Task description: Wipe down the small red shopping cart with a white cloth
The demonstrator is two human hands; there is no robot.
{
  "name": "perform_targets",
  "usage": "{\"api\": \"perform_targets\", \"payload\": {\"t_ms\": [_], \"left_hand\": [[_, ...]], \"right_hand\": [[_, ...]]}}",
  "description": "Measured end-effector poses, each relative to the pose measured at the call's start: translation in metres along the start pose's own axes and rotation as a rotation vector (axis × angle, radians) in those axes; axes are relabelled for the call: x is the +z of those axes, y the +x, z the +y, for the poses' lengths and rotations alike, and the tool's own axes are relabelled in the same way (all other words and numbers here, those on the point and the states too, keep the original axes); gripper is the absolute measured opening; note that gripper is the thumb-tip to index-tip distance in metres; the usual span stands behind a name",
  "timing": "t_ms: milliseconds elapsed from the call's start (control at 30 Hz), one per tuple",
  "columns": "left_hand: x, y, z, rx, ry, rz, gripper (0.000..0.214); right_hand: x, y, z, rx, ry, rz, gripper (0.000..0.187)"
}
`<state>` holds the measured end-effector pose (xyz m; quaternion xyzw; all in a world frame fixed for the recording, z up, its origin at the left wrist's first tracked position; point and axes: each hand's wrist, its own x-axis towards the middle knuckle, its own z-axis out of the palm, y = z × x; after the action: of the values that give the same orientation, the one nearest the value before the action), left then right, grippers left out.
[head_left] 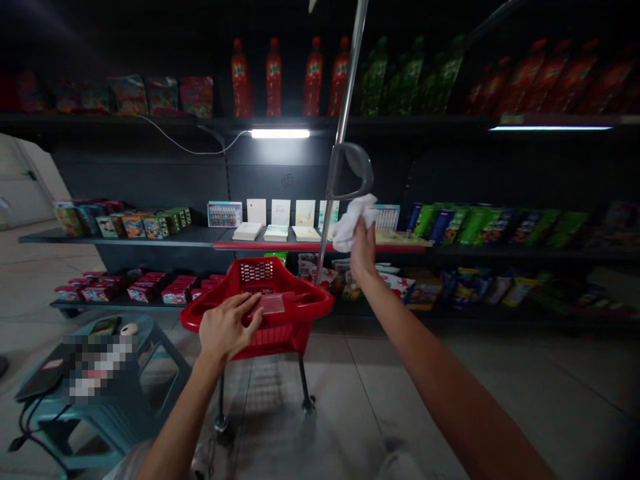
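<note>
A red plastic shopping basket on wheels (295, 293) stands on the tiled floor in front of me. My left hand (227, 327) rests on its near rim, fingers spread flat over the edge. My right hand (363, 250) is raised and closed around a crumpled white cloth (353, 220), held against the basket's long metal pull handle (340, 133), just below its grey grip loop (357, 167). The handle rises tilted up out of the frame.
Dark store shelves run across the back, with bottled drinks (290, 77) on top, notebooks and boxed goods (277, 223) in the middle, and red packets (150, 287) lower left. A teal plastic stool (125, 393) with a phone and cables stands at my left.
</note>
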<state>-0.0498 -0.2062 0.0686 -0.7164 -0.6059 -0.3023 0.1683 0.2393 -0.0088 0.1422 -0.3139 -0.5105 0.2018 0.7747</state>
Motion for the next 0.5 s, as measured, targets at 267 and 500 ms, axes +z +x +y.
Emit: {"api": "perform_targets", "payload": {"t_ms": [267, 500], "left_hand": [[0.002, 0.007, -0.07, 0.119, -0.119, 0.05, 0.034], [0.003, 0.009, -0.085, -0.045, -0.052, 0.202, 0.032]], "right_hand": [[0.06, -0.049, 0.004, 0.053, 0.014, -0.126, 0.067], [0.03, -0.134, 0.036, 0.092, -0.13, -0.295, 0.07]]}}
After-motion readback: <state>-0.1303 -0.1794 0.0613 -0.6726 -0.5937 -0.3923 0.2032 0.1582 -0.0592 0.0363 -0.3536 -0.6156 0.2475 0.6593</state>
